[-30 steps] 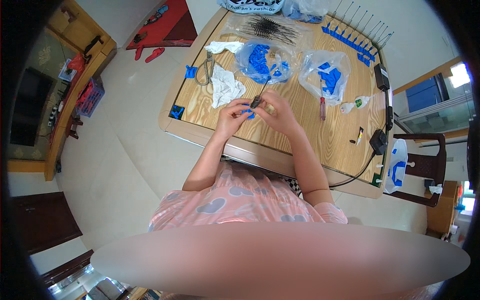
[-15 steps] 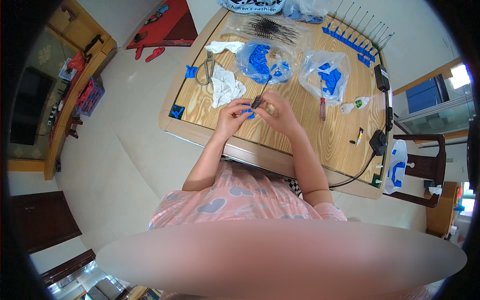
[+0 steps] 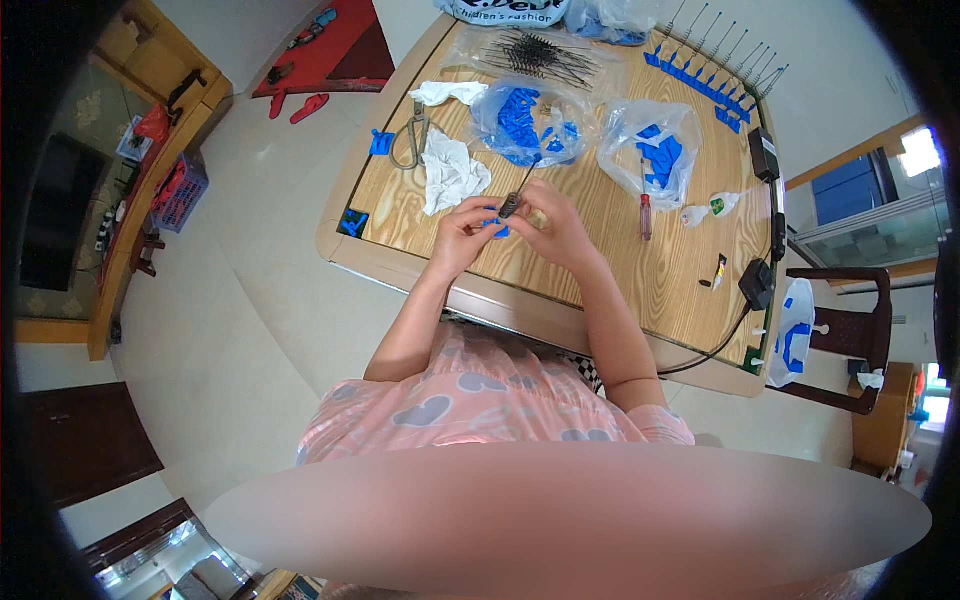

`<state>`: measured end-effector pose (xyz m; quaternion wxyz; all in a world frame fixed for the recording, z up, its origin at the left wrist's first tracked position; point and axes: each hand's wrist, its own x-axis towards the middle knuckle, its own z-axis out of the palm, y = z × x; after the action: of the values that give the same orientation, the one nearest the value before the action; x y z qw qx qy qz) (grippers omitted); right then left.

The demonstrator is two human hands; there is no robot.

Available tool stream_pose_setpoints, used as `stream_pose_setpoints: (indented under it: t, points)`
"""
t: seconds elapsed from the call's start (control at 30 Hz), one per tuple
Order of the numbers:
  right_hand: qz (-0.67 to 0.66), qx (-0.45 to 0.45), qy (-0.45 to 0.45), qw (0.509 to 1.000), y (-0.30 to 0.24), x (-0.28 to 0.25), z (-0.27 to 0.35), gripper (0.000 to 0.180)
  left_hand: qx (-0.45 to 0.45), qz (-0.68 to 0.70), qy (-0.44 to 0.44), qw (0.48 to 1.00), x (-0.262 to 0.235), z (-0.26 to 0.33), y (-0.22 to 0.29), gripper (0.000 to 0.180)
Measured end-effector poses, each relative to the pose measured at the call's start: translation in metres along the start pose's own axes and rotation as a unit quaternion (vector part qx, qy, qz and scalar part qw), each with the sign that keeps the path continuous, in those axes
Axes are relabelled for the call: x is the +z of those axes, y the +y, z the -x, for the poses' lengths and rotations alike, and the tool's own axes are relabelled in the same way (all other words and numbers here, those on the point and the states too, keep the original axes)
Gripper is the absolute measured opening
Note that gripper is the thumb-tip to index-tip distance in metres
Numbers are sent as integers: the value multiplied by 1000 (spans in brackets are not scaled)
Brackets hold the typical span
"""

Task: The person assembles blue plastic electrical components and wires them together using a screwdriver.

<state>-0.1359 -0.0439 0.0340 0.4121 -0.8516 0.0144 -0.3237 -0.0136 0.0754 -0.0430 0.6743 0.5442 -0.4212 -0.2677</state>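
Note:
Near the table's front edge my left hand (image 3: 462,236) and my right hand (image 3: 556,230) come together, fingers closed. Between their fingertips is a black coil spring (image 3: 510,205) with a thin dark rod rising from its far end. A small blue piece (image 3: 497,230) shows under the spring, pinched by my left fingers. My right fingers press against the spring's side; a pale patch within that hand is too small to identify. Just beyond lies an open plastic bag (image 3: 578,108) with blue pieces. White crumpled cloth (image 3: 453,175) lies to the left.
Scissors (image 3: 408,142) lie at the left, and a bundle of black coiled rods (image 3: 545,58) at the back. Another bag (image 3: 690,120) holds blue pieces beside a red-handled screwdriver (image 3: 645,218). Blue pieces with upright rods (image 3: 705,85) line the far right edge. A black adapter (image 3: 757,285) trails a cable.
The coil spring has tilted a little and shifted slightly left between my fingertips. Both hands stay in nearly the same place.

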Motion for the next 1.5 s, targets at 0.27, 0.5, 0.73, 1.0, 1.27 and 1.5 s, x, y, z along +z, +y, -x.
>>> stream_pose_setpoints:
  t: [0.27,0.5,0.73,1.0,1.27,1.5]
  points:
    - [4,2,0,1000,1,1,0,17,-20,-35,-2,999,0,0,5,16]
    - [7,-9,4,1000,2,0,-1,18,-2,2,-2,1000,0,1,-2,17]
    - [5,-3,16,1000,3,-1,0,18,-8,21,-3,1000,0,0,-5,18]
    - [6,8,12,1000,-2,-5,-1,18,-16,36,2,999,1,1,-4,16]
    - [2,3,3,1000,1,-2,0,18,-2,-7,1,1000,0,0,-5,16]
    - [2,9,12,1000,3,1,0,18,-3,26,-2,1000,-1,0,-10,16]
